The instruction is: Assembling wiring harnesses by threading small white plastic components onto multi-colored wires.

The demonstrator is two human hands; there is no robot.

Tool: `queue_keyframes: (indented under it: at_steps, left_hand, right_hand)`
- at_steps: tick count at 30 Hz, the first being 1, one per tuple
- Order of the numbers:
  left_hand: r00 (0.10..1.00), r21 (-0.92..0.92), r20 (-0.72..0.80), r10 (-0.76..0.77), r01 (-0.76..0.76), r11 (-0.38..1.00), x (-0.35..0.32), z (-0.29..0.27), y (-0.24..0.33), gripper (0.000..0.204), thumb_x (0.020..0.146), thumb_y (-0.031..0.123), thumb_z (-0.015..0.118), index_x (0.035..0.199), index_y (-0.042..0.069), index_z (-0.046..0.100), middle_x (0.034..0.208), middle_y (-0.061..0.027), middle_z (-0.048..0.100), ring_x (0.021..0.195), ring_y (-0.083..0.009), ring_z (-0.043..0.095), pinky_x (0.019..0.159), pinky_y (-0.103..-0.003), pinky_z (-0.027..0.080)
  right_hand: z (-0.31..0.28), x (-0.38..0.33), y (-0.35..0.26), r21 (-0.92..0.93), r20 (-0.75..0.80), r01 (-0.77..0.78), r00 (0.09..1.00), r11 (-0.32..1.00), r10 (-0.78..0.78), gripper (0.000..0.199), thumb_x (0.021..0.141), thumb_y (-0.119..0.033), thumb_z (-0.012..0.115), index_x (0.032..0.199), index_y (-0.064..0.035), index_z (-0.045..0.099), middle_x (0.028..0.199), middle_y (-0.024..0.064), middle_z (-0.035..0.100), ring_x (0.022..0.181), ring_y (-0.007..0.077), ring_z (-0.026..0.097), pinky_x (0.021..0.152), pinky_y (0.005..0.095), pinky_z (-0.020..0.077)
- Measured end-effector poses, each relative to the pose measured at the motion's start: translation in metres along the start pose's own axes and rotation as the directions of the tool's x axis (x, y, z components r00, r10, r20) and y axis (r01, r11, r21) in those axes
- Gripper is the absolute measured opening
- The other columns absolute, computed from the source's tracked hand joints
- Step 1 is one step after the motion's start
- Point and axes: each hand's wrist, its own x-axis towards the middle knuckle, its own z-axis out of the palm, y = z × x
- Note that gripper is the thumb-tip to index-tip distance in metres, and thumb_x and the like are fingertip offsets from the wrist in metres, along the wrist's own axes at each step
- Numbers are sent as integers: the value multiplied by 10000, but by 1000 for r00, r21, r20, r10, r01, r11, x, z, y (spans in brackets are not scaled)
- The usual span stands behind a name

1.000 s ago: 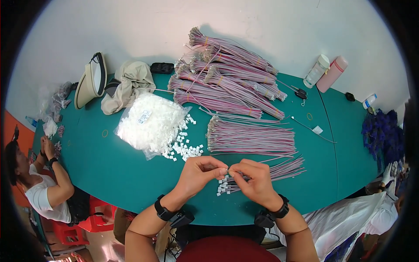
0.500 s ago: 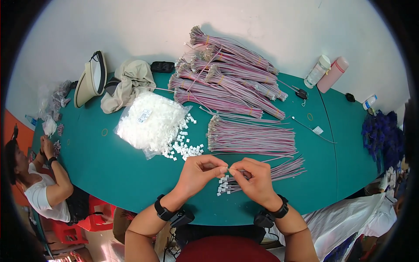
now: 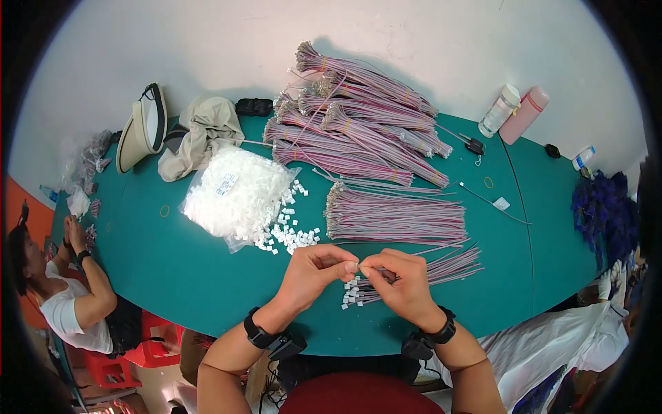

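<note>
Little has shifted: both hands stay pinched together over the teal table (image 3: 172,262). Left hand (image 3: 314,270) grips a small white connector (image 3: 352,265); right hand (image 3: 403,279) feeds a wire end in, above the finished wires (image 3: 441,265). Same step, mid-insertion I judge.

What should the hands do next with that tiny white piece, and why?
Probably push the wire end into the small white connector: the left hand pinches it, the right hand meets it fingertip to fingertip, and finished wires with white ends lie just below.
</note>
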Motion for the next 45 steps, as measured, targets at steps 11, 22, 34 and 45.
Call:
queue_keyframes:
  at_steps: [11, 22, 34, 45]
  left_hand:
    - [999, 71, -18, 46, -44, 996, -1, 4, 3, 139, 858, 37, 716, 977, -34, 698, 864, -103, 711, 766, -139, 676, 723, -255, 553]
    - [996, 121, -27, 81, -77, 990, -3, 5, -2, 136, 868, 30, 703, 987, -34, 693, 866, -96, 709, 768, -134, 673, 725, -251, 550]
    - [995, 48, -9, 96, -95, 994, -2, 2, 2, 173, 939, 79, 618, 1046, -38, 687, 886, -92, 702, 796, -143, 671, 752, -279, 556]
    - [997, 137, -1, 79, -78, 987, -2, 2, 4, 144, 895, 71, 683, 995, -32, 687, 875, -74, 702, 785, -115, 657, 723, -240, 531]
  right_hand:
    - [5, -2, -1, -3, -47, 6, 999, 1000, -6, 106, 802, 16, 684, 907, -2, 687, 707, 47, 643, 508, 78, 495, 444, 234, 346]
    - [9, -3, 2, -105, -56, 84, 994, 991, -91, 84, 812, 7, 684, 895, -7, 687, 704, 61, 646, 506, 110, 527, 454, 251, 375]
    - [0, 1, 6, 125, 29, -175, 985, 977, 173, 63, 859, -36, 681, 899, 10, 695, 725, 41, 678, 613, 61, 598, 531, 198, 442]
    - [-2, 2, -2, 9, 55, -96, 994, 995, 95, 69, 843, -27, 700, 896, 15, 687, 736, 54, 681, 590, 77, 599, 531, 204, 448]
